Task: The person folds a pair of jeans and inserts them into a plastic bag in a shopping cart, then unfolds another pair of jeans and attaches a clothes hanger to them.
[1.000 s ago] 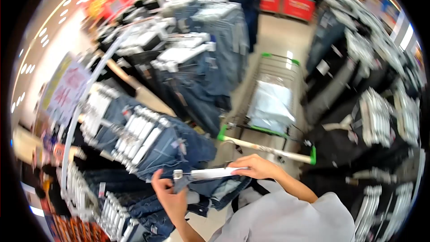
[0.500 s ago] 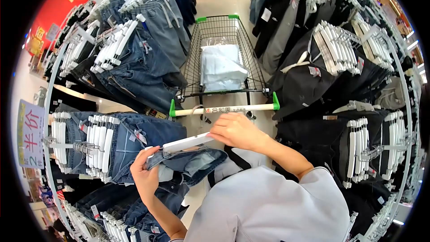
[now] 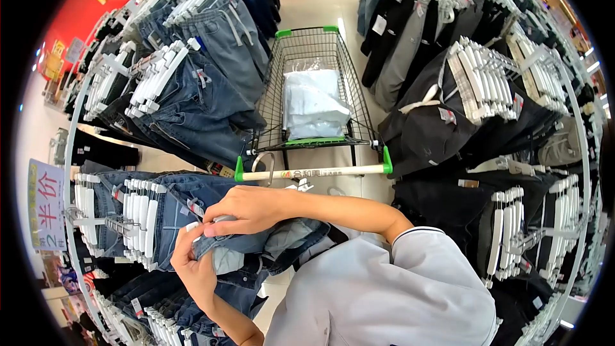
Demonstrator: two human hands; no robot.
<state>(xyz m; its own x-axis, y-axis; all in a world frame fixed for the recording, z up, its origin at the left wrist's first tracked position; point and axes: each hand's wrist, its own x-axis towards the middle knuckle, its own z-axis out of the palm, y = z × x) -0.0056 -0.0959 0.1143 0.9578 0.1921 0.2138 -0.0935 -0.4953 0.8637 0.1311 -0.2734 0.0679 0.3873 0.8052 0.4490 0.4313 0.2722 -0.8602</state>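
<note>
Blue denim jeans [image 3: 285, 236] hang bunched between my two hands, low in the middle. My left hand [image 3: 195, 263] is closed on the waistband edge at a white clip. Reaching across from the right, my right hand [image 3: 246, 210] is closed at the same waistband, its fingertips close to my left fingers. Part of a white hanger [image 3: 300, 185] shows above my right wrist; the rest is hidden behind my hand and forearm. A pale pocket lining [image 3: 227, 260] shows beside my left hand.
Ahead stands a shopping cart [image 3: 314, 170] with clear-wrapped pale packages [image 3: 314, 104]. Racked jeans [image 3: 211, 96] line the left, with a price sign [image 3: 47, 205]. Dark trousers [image 3: 442, 134] on white hangers line the right.
My right hand has moved left from the hanger's far end to the waistband beside my left hand. The hanger is now mostly hidden. Earlier the view also swung round to face the cart.
</note>
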